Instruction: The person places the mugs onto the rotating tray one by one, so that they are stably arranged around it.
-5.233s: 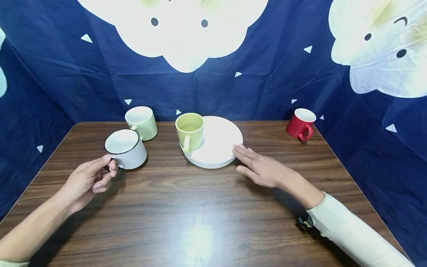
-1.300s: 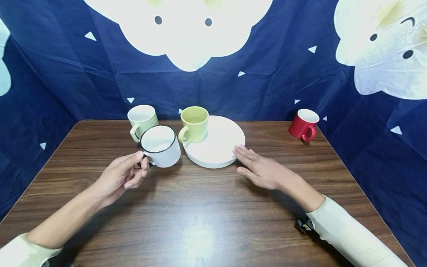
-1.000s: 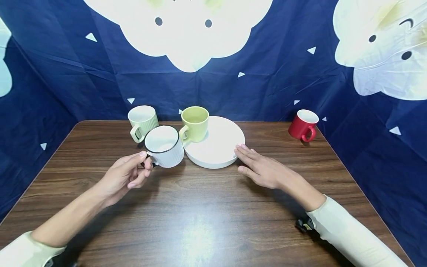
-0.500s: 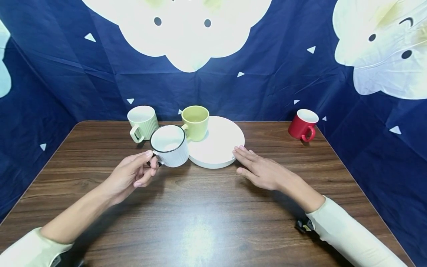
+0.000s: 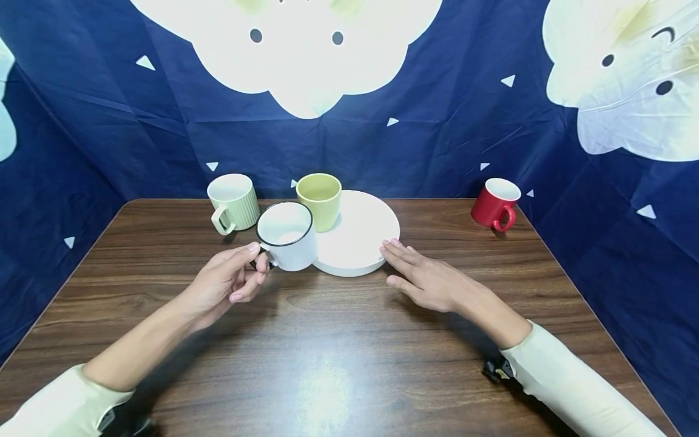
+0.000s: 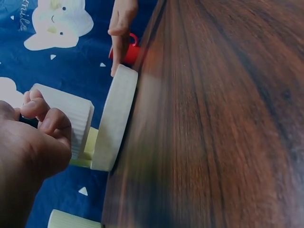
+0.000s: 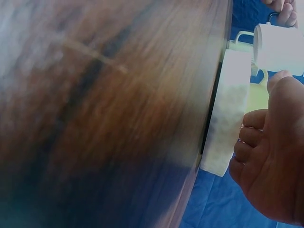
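Observation:
My left hand (image 5: 226, 285) grips the dark handle of a white ribbed mug (image 5: 295, 250) with a black rim. The mug is held up off the table, in front of the white round plate's (image 5: 363, 233) left edge. In the left wrist view the mug's base (image 6: 85, 128) is higher than the plate's rim (image 6: 114, 123). A yellow-green mug (image 5: 323, 209) stands upright on the plate's left part, its handle hidden behind the white mug in the head view. My right hand (image 5: 428, 280) has its fingers straight, the fingertips touching the plate's right rim.
A pale green ribbed mug (image 5: 240, 206) stands at the back left of the wooden table (image 5: 349, 340). A red mug (image 5: 488, 209) stands near the back right corner. Blue cloth (image 5: 349, 152) with cloud faces hangs behind the table.
My left hand has carried the white mug rightward from the left side to the plate's edge. Earlier the yellow-green mug shifted slightly back on the plate and turned. The right hand stays put.

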The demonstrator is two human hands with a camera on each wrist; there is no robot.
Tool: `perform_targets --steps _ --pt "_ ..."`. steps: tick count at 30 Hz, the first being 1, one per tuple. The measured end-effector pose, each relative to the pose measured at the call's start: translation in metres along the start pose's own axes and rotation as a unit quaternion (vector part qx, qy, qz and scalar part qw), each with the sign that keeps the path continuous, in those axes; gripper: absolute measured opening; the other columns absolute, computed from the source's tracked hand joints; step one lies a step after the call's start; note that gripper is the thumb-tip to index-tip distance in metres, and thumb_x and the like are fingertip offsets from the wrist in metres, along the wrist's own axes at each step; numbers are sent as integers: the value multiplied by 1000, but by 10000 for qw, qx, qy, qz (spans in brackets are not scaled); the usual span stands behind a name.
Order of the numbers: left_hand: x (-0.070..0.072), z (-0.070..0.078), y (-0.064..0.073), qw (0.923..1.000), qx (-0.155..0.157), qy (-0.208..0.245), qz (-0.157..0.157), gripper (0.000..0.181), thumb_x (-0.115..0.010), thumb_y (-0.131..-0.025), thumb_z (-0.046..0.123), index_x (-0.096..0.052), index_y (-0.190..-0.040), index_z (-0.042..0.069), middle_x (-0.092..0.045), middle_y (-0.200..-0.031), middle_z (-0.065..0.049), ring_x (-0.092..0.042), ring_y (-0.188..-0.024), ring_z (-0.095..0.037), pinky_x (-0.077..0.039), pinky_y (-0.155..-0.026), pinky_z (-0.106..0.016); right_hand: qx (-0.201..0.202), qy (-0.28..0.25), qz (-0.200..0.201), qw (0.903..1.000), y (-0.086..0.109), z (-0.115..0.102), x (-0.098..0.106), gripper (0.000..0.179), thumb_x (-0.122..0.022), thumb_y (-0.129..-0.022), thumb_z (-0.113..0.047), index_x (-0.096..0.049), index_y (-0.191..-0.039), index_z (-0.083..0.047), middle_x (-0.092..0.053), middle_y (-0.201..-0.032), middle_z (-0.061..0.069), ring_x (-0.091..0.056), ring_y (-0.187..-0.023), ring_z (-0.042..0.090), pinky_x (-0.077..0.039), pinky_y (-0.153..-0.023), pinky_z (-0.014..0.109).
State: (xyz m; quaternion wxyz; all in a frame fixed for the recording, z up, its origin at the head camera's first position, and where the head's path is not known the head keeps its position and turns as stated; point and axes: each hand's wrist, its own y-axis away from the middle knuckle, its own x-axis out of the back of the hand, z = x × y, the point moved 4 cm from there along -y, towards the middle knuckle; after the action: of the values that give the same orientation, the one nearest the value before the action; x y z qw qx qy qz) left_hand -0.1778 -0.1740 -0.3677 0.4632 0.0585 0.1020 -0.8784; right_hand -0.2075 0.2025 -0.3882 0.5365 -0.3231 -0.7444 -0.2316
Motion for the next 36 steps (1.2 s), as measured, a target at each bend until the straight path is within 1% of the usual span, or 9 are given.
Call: perform_targets --steps 9,15,17,21,26,31,36 --pt "-1 -1 -5 10000 -80 2 24 43 -33 -126 26 -66 -100 17 -66 -81 10 -18 -51 -23 -10 -54 -42 95 73 -79 9999 -1 -7 0 69 -49 -122 -41 -29 -179 -7 -23 -189 14 -24 -176 32 -27 -142 57" --pt "-2 -4 -9 9999 -84 28 73 43 -33 -126 26 -66 -99 17 -67 -82 10 -18 -52 -22 -10 -54 -41 41 10 -153 9999 -3 -9 -1 71 -50 -121 -45 -27 -180 -10 -22 -189 11 -22 -177 28 -26 -143 54" --pt "-2 -5 -11 9999 -73 54 87 43 -33 -126 26 -66 -99 17 -67 -82 10 -18 -52 -21 -10 -54 -41 29 3 -139 9999 -2 -9 0 71 -49 -121 -45 -27 -180 -10 -22 -189 12 -22 -177 30 -26 -143 55" --pt "-3 -9 -16 9999 24 37 137 43 -34 -126 27 -65 -99 19 -67 -80 11 -20 -50 -19 -10 -54 -39 -91 16 -117 9999 -2 -5 0 71 -49 -122 -45 -27 -180 -11 -22 -190 11 -22 -177 30 -26 -143 55" --pt "-6 -14 -21 9996 133 -176 200 42 -35 -126 29 -64 -97 19 -63 -72 11 -23 -50 -15 -14 -54 -38 -239 -22 -132 9996 -3 1 1 71 -49 -121 -45 -27 -180 -12 -21 -190 10 -20 -177 30 -24 -144 54" --pt "-9 -15 -27 9995 123 -188 212 43 -35 -126 29 -64 -96 18 -63 -72 10 -27 -49 -11 -16 -52 -36 -213 -14 -84 9997 -5 4 2 69 -49 -122 -42 -29 -179 -10 -23 -189 12 -22 -177 34 -25 -143 57" --pt "-12 -15 -33 9989 173 -249 348 41 -38 -125 32 -64 -96 18 -62 -71 10 -31 -49 -7 -18 -52 -33 -215 -21 -71 9997 -6 4 2 68 -49 -122 -42 -30 -179 -9 -23 -189 13 -23 -177 35 -25 -143 58"
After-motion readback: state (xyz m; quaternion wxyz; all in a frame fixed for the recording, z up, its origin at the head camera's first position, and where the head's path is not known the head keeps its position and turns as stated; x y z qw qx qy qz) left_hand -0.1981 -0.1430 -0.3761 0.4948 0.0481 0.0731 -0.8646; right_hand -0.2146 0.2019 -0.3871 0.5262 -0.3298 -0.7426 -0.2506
